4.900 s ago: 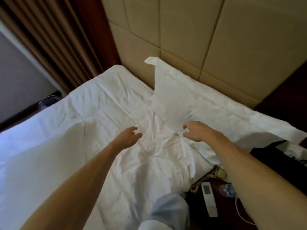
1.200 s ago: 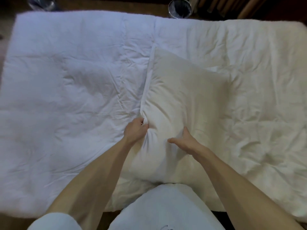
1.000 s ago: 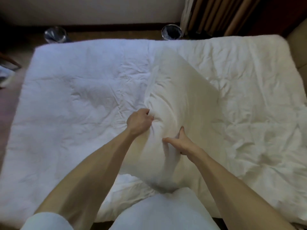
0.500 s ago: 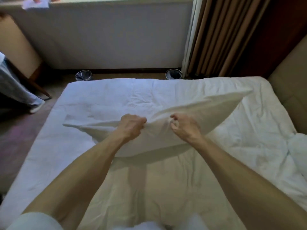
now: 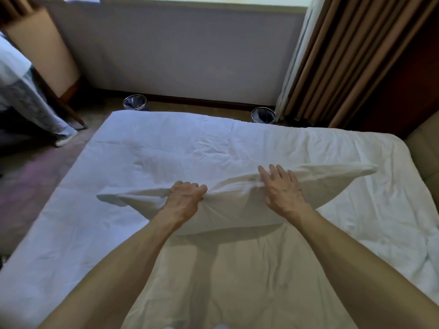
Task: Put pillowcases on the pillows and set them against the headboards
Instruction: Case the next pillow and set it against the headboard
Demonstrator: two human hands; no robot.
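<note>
A white pillow (image 5: 237, 205) in its case hangs lengthwise above the bed (image 5: 166, 150), its long edge toward me. My left hand (image 5: 184, 201) is clenched on a bunch of the case near the pillow's middle. My right hand (image 5: 281, 187) lies on the pillow's top edge to the right, fingers spread and extended over it, the thumb hidden underneath. The pillow's left corner sags; its right corner points toward the padded headboard (image 5: 422, 148) at the right edge.
A white duvet covers the bed. Two metal waste bins (image 5: 135, 102) (image 5: 263, 115) stand on the floor beyond the bed's far side, below the wall. Brown curtains (image 5: 344, 55) hang at the back right. Another person's leg and shoe (image 5: 64, 138) show at the left.
The pillow has been lifted off the duvet and turned flat-edge toward me. In the last half second it shifted right and lower, and my right hand's fingers spread over the top edge.
</note>
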